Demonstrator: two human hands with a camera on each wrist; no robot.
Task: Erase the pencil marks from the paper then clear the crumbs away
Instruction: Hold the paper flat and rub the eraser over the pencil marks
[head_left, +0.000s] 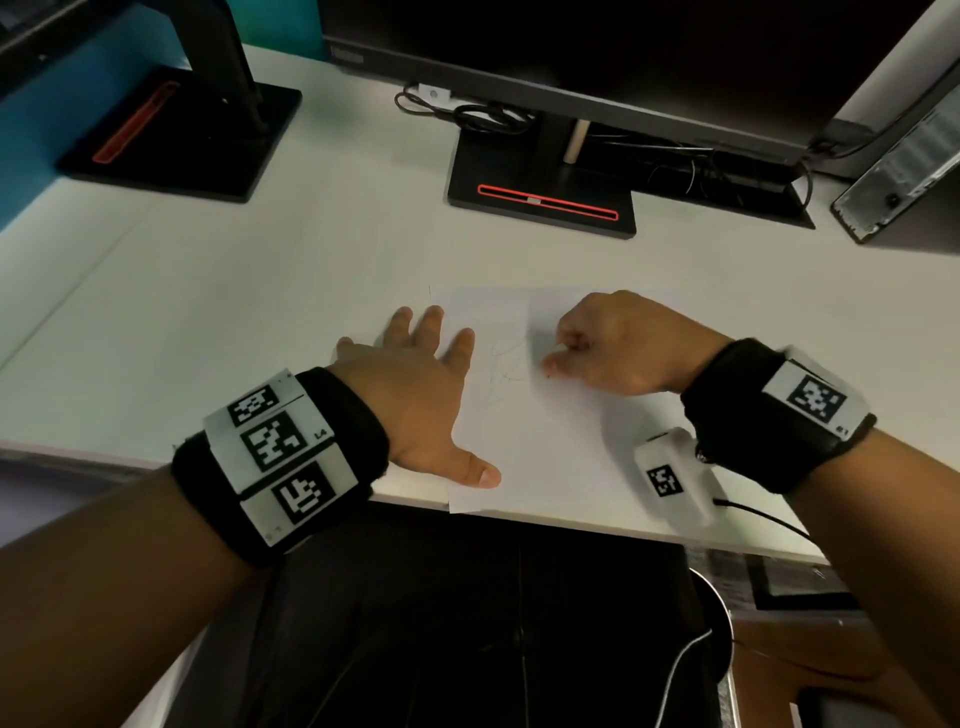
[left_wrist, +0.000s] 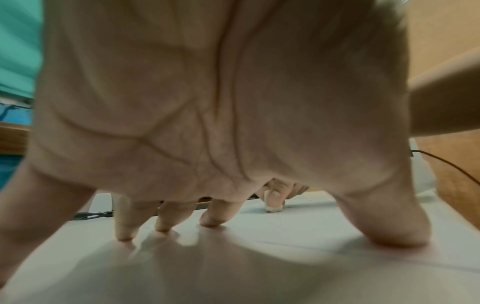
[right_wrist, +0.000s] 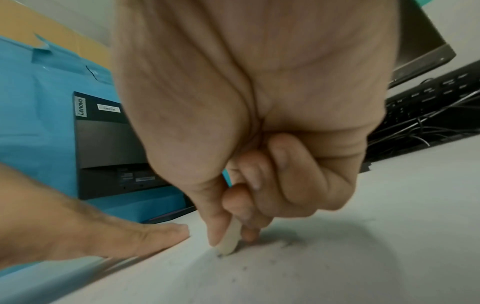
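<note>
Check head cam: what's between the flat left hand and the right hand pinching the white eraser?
Faint pencil scribbles on the white paper sheet, nothing else, between left hand and right hand. The right wrist view shows white eraser and dark crumbs.

White paper with faint grey pencil marks lies on a white desk, an off-white eraser above dark crumbs, black wristbands with black-and-white square-patterned tags, black monitor stands striped red, a blue partition.

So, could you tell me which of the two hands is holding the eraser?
The right hand, pinching the eraser against the paper; the left hand only presses flat.
</note>
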